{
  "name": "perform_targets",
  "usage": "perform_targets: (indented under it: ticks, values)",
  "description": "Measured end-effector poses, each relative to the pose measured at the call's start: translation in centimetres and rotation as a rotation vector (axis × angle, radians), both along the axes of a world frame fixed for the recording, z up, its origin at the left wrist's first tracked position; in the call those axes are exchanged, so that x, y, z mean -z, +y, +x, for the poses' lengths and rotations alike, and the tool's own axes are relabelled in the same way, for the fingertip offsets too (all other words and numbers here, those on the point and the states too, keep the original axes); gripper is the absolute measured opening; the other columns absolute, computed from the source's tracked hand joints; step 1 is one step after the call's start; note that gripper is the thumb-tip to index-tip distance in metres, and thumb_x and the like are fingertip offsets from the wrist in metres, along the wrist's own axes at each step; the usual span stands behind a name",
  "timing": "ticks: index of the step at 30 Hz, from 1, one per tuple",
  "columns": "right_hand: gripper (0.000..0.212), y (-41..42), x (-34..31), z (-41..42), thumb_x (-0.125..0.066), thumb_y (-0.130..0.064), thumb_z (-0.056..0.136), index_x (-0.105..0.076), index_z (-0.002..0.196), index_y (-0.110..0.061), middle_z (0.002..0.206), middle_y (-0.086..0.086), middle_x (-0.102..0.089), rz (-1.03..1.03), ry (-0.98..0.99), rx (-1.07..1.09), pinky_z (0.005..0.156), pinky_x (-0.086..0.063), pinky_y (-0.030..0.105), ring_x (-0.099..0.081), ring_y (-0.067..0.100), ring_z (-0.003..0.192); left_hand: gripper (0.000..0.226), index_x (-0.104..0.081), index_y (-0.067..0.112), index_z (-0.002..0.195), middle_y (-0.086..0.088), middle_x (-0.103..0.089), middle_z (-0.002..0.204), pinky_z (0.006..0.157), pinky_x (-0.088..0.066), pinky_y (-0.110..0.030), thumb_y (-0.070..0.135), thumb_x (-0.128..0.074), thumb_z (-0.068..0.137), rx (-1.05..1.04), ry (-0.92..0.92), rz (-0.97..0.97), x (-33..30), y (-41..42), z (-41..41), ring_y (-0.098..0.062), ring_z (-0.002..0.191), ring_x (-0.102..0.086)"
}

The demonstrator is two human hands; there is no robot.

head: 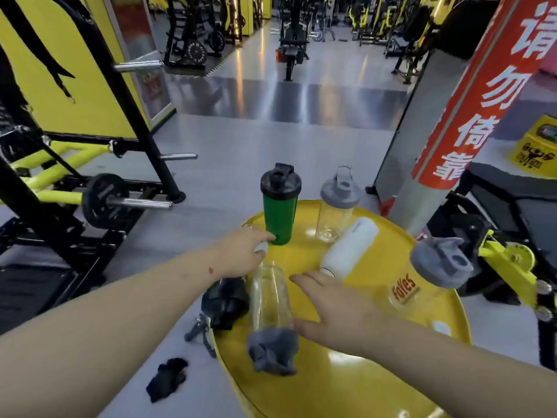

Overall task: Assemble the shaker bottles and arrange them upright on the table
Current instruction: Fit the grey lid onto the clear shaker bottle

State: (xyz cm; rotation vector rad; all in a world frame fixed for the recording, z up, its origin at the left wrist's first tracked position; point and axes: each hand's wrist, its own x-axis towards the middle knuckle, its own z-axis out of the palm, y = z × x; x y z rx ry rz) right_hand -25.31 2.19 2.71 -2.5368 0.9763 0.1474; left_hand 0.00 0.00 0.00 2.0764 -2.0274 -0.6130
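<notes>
On the round yellow table (346, 384) a green bottle (278, 214) with a black lid and a clear bottle (333, 212) with a grey lid stand upright at the far edge. A white bottle (349, 248) lies lidless. A clear labelled bottle (413, 289) with a grey lid (441, 262) lies tilted at the right. Another clear bottle (268, 297) lies with its grey lid (272, 352) towards me. A black bottle part (224, 303) sits at the left rim. My left hand (244, 251) reaches the green bottle's base, over a small pale piece (261, 247). My right hand (337, 309) hovers, fingers spread, beside the lying clear bottle.
A black scrap (167, 378) and a grey metal clip (200, 330) lie on the floor left of the table. A weight rack with a plate (102, 200) stands at the left. A pillar with a red banner (470, 101) and a yellow machine (509, 260) are close on the right.
</notes>
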Motion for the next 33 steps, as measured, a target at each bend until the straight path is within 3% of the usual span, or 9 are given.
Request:
perform_targets:
  ticks: [5, 8, 11, 14, 18, 25, 30, 33]
  values:
    - [0.098, 1.7, 3.7, 0.9, -0.065, -0.071, 0.08, -0.022, 0.159, -0.031, 0.162, -0.004, -0.026, 0.1, 0.045, -0.024, 0.115, -0.037, 0.038, -0.033, 0.022, 0.146, 0.053, -0.038, 0.029, 0.155, -0.004, -0.041, 0.16, 0.114, -0.035, -0.045, 0.04, -0.041, 0.104, 0.029, -0.146, 0.073, 3.1, -0.8, -0.1, -0.026, 0.144, -0.039]
    - [0.103, 2.8, 5.2, 1.4, -0.07, -0.073, 0.074, -0.02, 0.156, -0.034, 0.163, -0.003, -0.018, 0.084, -0.001, -0.022, 0.112, -0.041, 0.04, -0.036, 0.027, 0.145, 0.043, -0.053, 0.03, 0.144, -0.003, -0.058, 0.146, 0.107, -0.038, -0.041, 0.042, -0.035, 0.107, 0.094, -0.281, 0.102, 3.6, -0.8, -0.8, -0.028, 0.134, -0.051]
    - [0.103, 3.1, 5.3, 1.7, -0.073, -0.068, 0.076, -0.016, 0.157, -0.038, 0.168, -0.005, -0.005, 0.078, 0.006, -0.022, 0.113, -0.041, 0.04, -0.03, 0.028, 0.149, 0.041, -0.059, 0.029, 0.135, -0.004, -0.068, 0.132, 0.104, -0.042, -0.042, 0.044, -0.033, 0.107, 0.095, -0.257, 0.099, 4.0, -1.1, -0.9, -0.031, 0.122, -0.06]
    - [0.095, 3.3, 5.1, 1.9, -0.07, -0.065, 0.082, -0.018, 0.157, -0.04, 0.17, -0.003, 0.0, 0.087, 0.025, -0.058, 0.108, -0.045, 0.042, -0.038, 0.032, 0.144, 0.04, -0.061, 0.026, 0.131, -0.004, -0.07, 0.125, 0.1, -0.045, -0.043, 0.043, -0.034, 0.107, 0.109, -0.228, 0.105, 4.1, -1.3, -0.9, -0.031, 0.115, -0.062]
    - [0.088, 3.2, 5.1, 1.6, -0.065, -0.063, 0.087, -0.022, 0.158, -0.033, 0.171, -0.001, -0.006, 0.038, 0.04, -0.116, 0.105, -0.048, 0.043, -0.046, 0.035, 0.137, 0.04, -0.055, 0.031, 0.14, -0.004, -0.065, 0.133, 0.099, -0.047, -0.038, 0.042, -0.034, 0.108, 0.112, -0.151, 0.103, 4.1, -1.4, -1.2, -0.027, 0.12, -0.06]
    - [0.076, 2.3, 3.4, 0.6, -0.052, -0.065, 0.093, -0.025, 0.157, -0.036, 0.17, -0.006, -0.015, 0.037, -0.015, -0.141, 0.111, -0.043, 0.043, -0.041, 0.03, 0.144, 0.04, -0.052, 0.03, 0.145, -0.004, -0.061, 0.142, 0.101, -0.043, -0.032, 0.035, -0.035, 0.109, 0.068, -0.067, 0.114, 3.7, -1.6, -1.4, -0.024, 0.128, -0.055]
    - [0.072, 1.0, 0.7, 0.7, -0.047, -0.065, 0.092, -0.034, 0.156, -0.033, 0.156, -0.012, -0.038, -0.011, -0.108, -0.088, 0.101, -0.048, 0.035, -0.051, 0.018, 0.13, 0.036, -0.059, 0.028, 0.137, -0.004, -0.063, 0.135, 0.099, -0.046, -0.033, 0.028, -0.036, 0.109, 0.021, 0.059, 0.183, 3.8, -2.0, -1.8, -0.023, 0.119, -0.06]
    - [0.066, -0.1, 0.1, 0.8, -0.043, -0.064, 0.091, -0.04, 0.149, -0.032, 0.14, -0.011, -0.051, -0.009, -0.142, -0.041, 0.094, -0.051, 0.041, -0.057, 0.019, 0.117, 0.033, -0.066, 0.027, 0.127, -0.001, -0.064, 0.13, 0.101, -0.045, -0.032, 0.024, -0.04, 0.108, -0.02, 0.161, 0.148, 3.7, -2.5, -1.7, -0.02, 0.119, -0.058]
